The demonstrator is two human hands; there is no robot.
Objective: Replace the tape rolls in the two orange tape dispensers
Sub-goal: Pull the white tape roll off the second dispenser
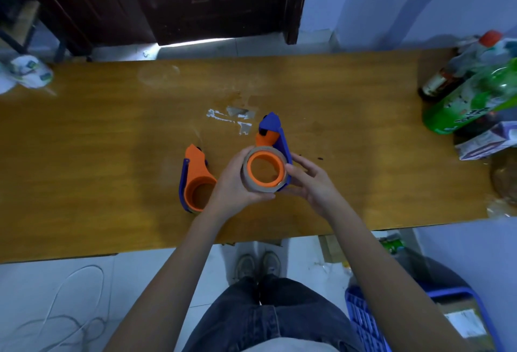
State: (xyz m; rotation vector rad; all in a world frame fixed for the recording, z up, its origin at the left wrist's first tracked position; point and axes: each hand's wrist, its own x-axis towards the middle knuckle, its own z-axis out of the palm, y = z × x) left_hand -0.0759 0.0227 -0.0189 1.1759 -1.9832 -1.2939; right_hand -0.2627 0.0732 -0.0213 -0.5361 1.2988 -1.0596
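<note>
Two orange and blue tape dispensers are on the wooden table (84, 155). One dispenser (195, 180) lies alone at centre left, its orange hub bare. The other dispenser (272, 138) is held just above the table between both hands, with a brown tape roll (247, 176) around its orange hub. My left hand (235, 183) wraps the roll's left and lower side. My right hand (310, 180) presses on the dispenser's blue side plate, fingers spread along it.
Torn tape scraps (232, 117) stick to the table behind the dispensers. Bottles (475, 91) and a carton (486, 141) crowd the right end. A crumpled white wrapper (28, 74) lies at the far left. A blue crate (369, 323) stands on the floor, lower right.
</note>
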